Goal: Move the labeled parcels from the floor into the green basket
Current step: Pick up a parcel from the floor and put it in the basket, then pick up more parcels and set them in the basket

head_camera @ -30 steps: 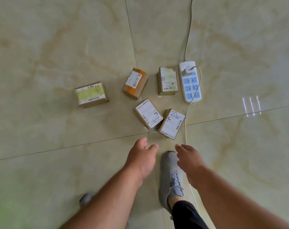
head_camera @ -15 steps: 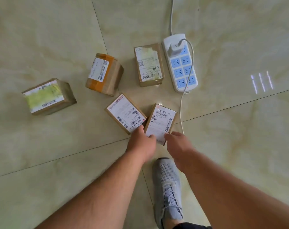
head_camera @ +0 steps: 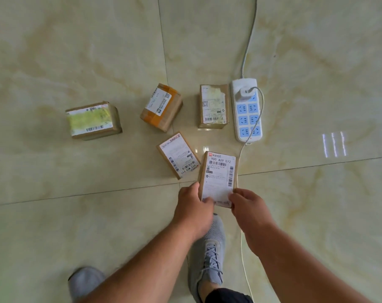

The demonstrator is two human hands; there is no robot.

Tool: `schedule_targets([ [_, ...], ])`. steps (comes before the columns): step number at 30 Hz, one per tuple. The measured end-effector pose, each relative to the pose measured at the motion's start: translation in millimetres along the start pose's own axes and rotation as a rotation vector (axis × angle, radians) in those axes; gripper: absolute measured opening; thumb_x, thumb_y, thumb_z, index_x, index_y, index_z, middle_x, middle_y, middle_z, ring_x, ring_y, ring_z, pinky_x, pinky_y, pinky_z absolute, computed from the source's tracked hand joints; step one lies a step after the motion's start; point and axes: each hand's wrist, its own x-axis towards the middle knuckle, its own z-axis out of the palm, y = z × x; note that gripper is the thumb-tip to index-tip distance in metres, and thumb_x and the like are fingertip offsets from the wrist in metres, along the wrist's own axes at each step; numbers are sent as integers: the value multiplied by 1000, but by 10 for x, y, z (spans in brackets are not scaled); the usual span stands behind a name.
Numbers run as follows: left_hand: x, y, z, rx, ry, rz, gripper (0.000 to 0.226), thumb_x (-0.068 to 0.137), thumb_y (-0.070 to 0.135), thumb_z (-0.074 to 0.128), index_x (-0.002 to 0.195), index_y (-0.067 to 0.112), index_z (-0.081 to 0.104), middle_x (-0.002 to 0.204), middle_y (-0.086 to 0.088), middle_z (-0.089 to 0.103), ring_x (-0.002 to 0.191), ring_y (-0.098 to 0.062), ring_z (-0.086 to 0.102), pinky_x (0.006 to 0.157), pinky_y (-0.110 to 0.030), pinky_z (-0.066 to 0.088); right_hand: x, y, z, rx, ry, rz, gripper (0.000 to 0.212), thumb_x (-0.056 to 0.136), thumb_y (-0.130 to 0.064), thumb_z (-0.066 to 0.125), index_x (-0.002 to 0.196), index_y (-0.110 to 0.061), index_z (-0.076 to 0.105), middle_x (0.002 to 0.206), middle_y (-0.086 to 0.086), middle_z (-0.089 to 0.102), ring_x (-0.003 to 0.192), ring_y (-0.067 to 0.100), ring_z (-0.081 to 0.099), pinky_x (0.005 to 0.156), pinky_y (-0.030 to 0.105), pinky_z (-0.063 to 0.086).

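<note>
Two grey shoes (head_camera: 209, 254) stand on the glossy marble-patterned tile floor (head_camera: 76, 51) at the near edge, a thin white cable (head_camera: 243, 259) running past the right one. Just beyond, the left hand (head_camera: 193, 207) and right hand (head_camera: 249, 207) grip the near end of a cardboard parcel (head_camera: 218, 176) between them, one hand on each side; whether it rests on the tiles or is lifted cannot be told. Its white label reads "900 A09 072" above barcodes, with a red logo at the top corner. Close to its left lies a second labeled parcel (head_camera: 178, 155), turned at an angle, its print reading "922" upside down. Farther off sit three more: a green-labeled parcel (head_camera: 93, 120) at far left, an orange-taped parcel (head_camera: 161, 107) in the middle, and a worn-labeled parcel (head_camera: 213, 106) on the right, making five in all. A white power strip (head_camera: 248, 110) with blue sockets and one plugged-in adapter lies just beside that last box.
</note>
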Motion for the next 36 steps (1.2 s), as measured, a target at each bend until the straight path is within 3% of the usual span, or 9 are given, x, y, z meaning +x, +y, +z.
schedule_targets([
  [6,-548,11,-729,-161,150,29,43,76,41,49,113,38,69,118,6,68,101,-10,69,94,-35,57,-727,-559,392,-152,6,-161,14,92,-15,61,88,-18,74,63,-7,65,64,17,56,61,29,42],
  [10,-883,-52,-1315,-281,241,45,24,93,21,56,115,30,62,114,14,71,101,-7,68,72,-9,47,-1090,-790,841,-231,-32,-255,9,92,-22,61,94,-19,70,71,-4,66,65,18,58,65,33,46],
  [12,-1081,-246,-1653,-347,292,54,31,95,19,56,125,27,62,117,14,72,103,-8,68,67,-8,43,-1348,-843,1173,-281,-66,-306,9,93,-21,62,88,-19,69,75,-3,68,66,17,57,66,33,44],
  [15,-1342,-641,-2123,-413,362,49,33,95,20,55,125,30,63,117,16,72,101,-4,67,69,-13,45,-1784,-882,1705,-375,-134,-367,17,94,-25,62,81,-16,67,73,-2,65,64,17,54,63,32,41],
  [20,-1755,-1327,-2892,-497,447,34,40,90,25,52,126,33,65,117,19,72,105,-3,68,75,-15,48,-2437,-825,2598,-494,-239,-410,13,97,-32,61,99,-21,67,92,-7,73,78,12,63,65,30,44],
  [24,-2172,-1828,-3437,-622,539,3,37,87,28,50,119,35,67,110,19,74,93,0,70,69,-19,49,-3008,-788,3287,-605,-300,-472,9,97,-28,59,94,-23,66,93,-4,75,79,14,64,68,32,47],
  [31,-2995,-2655,-4239,-805,706,0,29,93,9,51,105,25,71,99,15,76,83,1,68,56,-4,45,-3913,-580,4370,-880,-394,-634,11,91,-18,65,101,-24,67,96,-10,78,92,16,73,86,39,58],
  [36,-3386,-3243,-4620,-856,814,-19,33,94,6,52,111,25,73,106,13,75,88,9,65,59,0,41,-4384,-336,5008,-1033,-440,-728,13,89,-19,64,99,-26,66,93,-13,77,87,12,72,79,35,58],
])
